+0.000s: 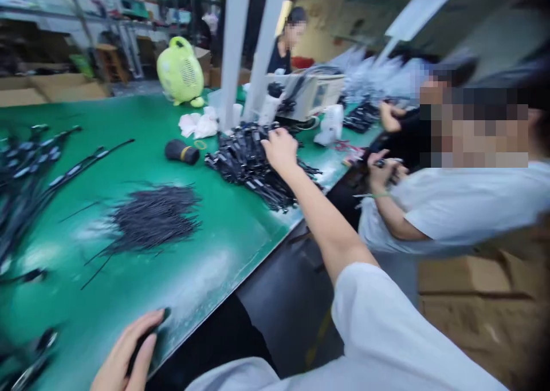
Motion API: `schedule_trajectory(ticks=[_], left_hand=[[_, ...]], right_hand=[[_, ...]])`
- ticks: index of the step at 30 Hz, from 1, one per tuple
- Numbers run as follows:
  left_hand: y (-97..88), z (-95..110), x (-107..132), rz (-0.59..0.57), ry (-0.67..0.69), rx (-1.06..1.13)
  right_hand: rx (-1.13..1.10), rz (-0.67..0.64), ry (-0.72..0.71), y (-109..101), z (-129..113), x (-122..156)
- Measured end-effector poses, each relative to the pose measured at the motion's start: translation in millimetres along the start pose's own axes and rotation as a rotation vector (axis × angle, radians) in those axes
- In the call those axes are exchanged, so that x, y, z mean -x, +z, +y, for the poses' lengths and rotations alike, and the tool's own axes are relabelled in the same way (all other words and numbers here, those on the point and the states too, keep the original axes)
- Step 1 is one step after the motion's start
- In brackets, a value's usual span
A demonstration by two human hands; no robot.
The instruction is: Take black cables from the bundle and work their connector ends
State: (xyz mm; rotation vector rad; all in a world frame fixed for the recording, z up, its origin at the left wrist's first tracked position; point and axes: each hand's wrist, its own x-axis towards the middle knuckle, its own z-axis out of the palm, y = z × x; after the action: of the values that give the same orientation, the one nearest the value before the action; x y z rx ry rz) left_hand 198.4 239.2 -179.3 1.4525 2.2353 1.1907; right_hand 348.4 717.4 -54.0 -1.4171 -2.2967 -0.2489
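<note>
black bundled cables (253, 165) lie heaped on the glossy green tabletop (232, 225), just before the white upright post (235, 47), long axes slanting away from it toward the tabletop's edge. the right hand (281, 149) touches them, its grip unclear; the left hand (129, 348), well apart from the post, pinches a blurred dark item (136, 354).

one left hand (126, 354), one right hand (281, 149), three co-workers (455, 208), two white posts (234, 53), one lime-green appliance (179, 73), one green table (244, 225).
</note>
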Motion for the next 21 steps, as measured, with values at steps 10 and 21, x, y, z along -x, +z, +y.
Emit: schedule_trajectory(ticks=[10, 21], left_hand=[[-120.1, -3, -1, 0.375, -0.157, -0.564], [-216.7, -102, -74, 0.211, -0.612, -0.627]], right_hand=[[-0.51, -0.055, -0.915, 4, -123, 141], [-0.495, -0.371, -1.393, -11, -293, 180]])
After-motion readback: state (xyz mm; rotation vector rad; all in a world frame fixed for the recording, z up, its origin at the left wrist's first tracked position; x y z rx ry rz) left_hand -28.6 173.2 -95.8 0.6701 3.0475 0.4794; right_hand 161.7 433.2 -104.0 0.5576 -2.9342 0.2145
